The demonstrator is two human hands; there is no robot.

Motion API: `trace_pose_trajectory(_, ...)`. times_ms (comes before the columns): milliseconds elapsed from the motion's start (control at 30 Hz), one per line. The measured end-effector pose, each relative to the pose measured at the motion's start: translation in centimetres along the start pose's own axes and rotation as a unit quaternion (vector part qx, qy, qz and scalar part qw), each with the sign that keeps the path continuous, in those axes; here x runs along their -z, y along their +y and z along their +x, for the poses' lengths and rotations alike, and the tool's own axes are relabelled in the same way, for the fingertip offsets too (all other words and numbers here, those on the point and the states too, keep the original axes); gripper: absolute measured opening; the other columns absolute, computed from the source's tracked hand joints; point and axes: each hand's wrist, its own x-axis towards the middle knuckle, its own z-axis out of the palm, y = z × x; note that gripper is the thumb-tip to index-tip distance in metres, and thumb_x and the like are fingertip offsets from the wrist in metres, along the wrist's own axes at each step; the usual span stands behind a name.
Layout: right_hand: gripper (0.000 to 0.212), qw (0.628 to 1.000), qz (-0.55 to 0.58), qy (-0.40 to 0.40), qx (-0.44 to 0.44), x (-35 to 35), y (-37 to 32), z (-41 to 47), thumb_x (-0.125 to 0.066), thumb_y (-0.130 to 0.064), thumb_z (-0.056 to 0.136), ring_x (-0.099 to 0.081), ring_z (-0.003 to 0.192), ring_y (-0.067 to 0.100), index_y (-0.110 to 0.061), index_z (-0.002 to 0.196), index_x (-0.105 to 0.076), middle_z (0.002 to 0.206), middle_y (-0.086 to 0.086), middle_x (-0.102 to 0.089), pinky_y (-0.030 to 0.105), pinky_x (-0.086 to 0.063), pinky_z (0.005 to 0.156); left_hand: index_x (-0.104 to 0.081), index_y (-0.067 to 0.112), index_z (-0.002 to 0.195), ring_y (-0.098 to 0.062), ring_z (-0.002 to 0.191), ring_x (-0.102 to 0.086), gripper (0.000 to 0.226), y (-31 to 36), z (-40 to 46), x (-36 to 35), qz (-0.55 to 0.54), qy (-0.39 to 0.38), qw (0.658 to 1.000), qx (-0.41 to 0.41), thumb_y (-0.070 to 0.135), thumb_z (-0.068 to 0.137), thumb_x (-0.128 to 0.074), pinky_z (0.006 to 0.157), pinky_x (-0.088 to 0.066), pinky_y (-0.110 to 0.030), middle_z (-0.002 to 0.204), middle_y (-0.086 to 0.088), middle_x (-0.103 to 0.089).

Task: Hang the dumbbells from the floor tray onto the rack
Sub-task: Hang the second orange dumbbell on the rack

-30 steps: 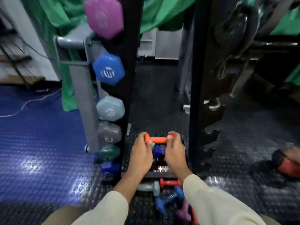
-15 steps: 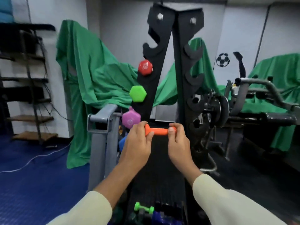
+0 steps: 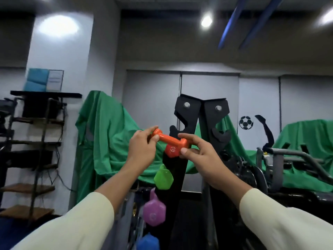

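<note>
There is only one view, from a wide-angle camera on the person's head. It looks forward and a little upward, so the ceiling lights and the far wall fill the upper half. The black rack point(image 3: 187, 112) stands near, almost in the middle, and its top is about at the height of the picture's centre. Both sleeves enter from the bottom corners, and the left hand point(image 3: 142, 150) and right hand point(image 3: 201, 157) meet close before the lens. Straight lines bend near the edges. The floor is hardly seen.
</note>
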Motion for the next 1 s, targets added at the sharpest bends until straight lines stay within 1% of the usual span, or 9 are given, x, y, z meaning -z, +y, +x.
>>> trace_pose_trajectory(67, 0.038, 0.999, -0.049, 0.001, 0.02, 0.3, 0.1, 1.9, -0.066, -0.013, 0.098, -0.071, 0.102, 0.042, -0.038, 0.125, -0.069, 0.115, 0.018, -0.071, 0.054, -0.055, 0.101, -0.071, 0.028, 0.133, -0.018, 0.103, -0.07, 0.036, -0.2, 2.1, -1.0, -0.048, -0.004, 0.998, 0.039, 0.023, 0.098, -0.068, 0.102, -0.054, -0.04, 0.114, -0.001, -0.075)
trace_pose_trajectory(133, 0.034, 0.993, -0.112, 0.013, 0.039, 0.6, 0.4, 3.5, -0.068, -0.02, 0.095, -0.072, 0.099, 0.031, -0.044, 0.12, -0.069, 0.109, 0.003, -0.072, 0.052, -0.058, 0.097, -0.071, 0.026, 0.132, -0.015, 0.097, -0.073, 0.036, -0.5, 3.9, -2.1, -0.113, -0.002, 0.992, 0.06, 0.02, 0.096, -0.07, 0.099, -0.058, -0.041, 0.11, 0.004, -0.077)
trace_pose_trajectory(333, 0.033, 0.969, -0.219, 0.057, 0.103, 1.2, 1.0, 5.7, -0.074, -0.007, 0.092, -0.069, 0.09, 0.003, -0.028, 0.117, -0.072, 0.097, -0.013, -0.074, 0.021, -0.053, 0.087, -0.073, 0.027, 0.123, -0.014, 0.098, -0.075, 0.031, -0.5, 7.3, -4.6, -0.208, -0.02, 0.977, 0.046, 0.015, 0.095, -0.073, 0.095, -0.061, -0.043, 0.105, 0.004, -0.077)
trace_pose_trajectory(433, 0.034, 0.94, -0.297, 0.055, 0.161, 1.1, 0.6, 6.8, -0.076, -0.007, 0.089, -0.069, 0.09, 0.002, -0.027, 0.117, -0.072, 0.097, -0.016, -0.075, 0.024, -0.055, 0.088, -0.072, 0.032, 0.121, -0.012, 0.103, -0.074, 0.027, -0.7, 8.7, -5.1, -0.207, -0.028, 0.978, 0.028, 0.019, 0.097, -0.071, 0.097, -0.06, -0.042, 0.109, 0.005, -0.077)
trace_pose_trajectory(533, 0.036, 0.906, -0.377, 0.044, 0.189, 1.1, 0.1, 8.0, -0.074, -0.01, 0.089, -0.066, 0.092, 0.004, -0.029, 0.119, -0.07, 0.101, -0.014, -0.072, 0.03, -0.055, 0.089, -0.072, 0.022, 0.119, -0.015, 0.1, -0.074, 0.02, -0.5, 9.4, -5.6, -0.235, -0.013, 0.97, 0.058, 0.014, 0.101, -0.065, 0.098, -0.06, -0.042, 0.108, -0.002, -0.076)
trace_pose_trajectory(733, 0.041, 0.89, -0.407, 0.061, 0.196, 1.5, 0.4, 8.6, -0.074, -0.019, 0.093, -0.066, 0.102, 0.017, -0.025, 0.133, -0.068, 0.12, -0.005, -0.069, 0.039, -0.055, 0.093, -0.064, 0.025, 0.118, -0.025, 0.099, -0.074, 0.014, -0.5, 9.5, -6.9, -0.252, -0.068, 0.961, 0.095, 0.021, 0.107, -0.056, 0.09, -0.063, -0.046, 0.107, -0.005, -0.074)
trace_pose_trajectory(800, 0.043, 0.889, -0.408, 0.057, 0.2, 1.7, 0.5, 8.8, -0.075, -0.02, 0.092, -0.067, 0.106, 0.021, -0.022, 0.134, -0.068, 0.123, -0.003, -0.068, 0.043, -0.054, 0.095, -0.062, 0.027, 0.114, -0.025, 0.092, -0.072, 0.012, -0.3, 9.4, -7.3, -0.274, -0.1, 0.949, 0.118, 0.021, 0.108, -0.054, 0.081, -0.064, -0.041, 0.106, -0.007, -0.074)
trace_pose_trajectory(900, 0.046, 0.889, -0.402, 0.071, 0.206, 2.2, 0.8, 8.8, -0.078, -0.024, 0.089, -0.067, 0.107, 0.025, -0.019, 0.134, -0.069, 0.122, -0.001, -0.068, 0.046, -0.054, 0.095, -0.063, 0.02, 0.118, -0.014, 0.065, -0.063, 0.014, 0.2, 9.1, -8.2, -0.285, -0.118, 0.938, 0.157, 0.017, 0.108, -0.054, 0.051, -0.055, -0.025, 0.092, -0.008, -0.069)
trace_pose_trajectory(1000, 0.047, 0.886, -0.402, 0.082, 0.214, 2.2, 1.2, 8.8, -0.079, -0.025, 0.088, -0.068, 0.108, 0.024, -0.017, 0.134, -0.069, 0.122, 0.0, -0.07, 0.044, -0.054, 0.096, -0.064, 0.015, 0.122, -0.015, 0.059, -0.063, 0.017, 0.0, 9.0, -8.7, -0.308, -0.117, 0.927, 0.181, 0.015, 0.107, -0.054, 0.047, -0.054, -0.024, 0.086, -0.01, -0.069)
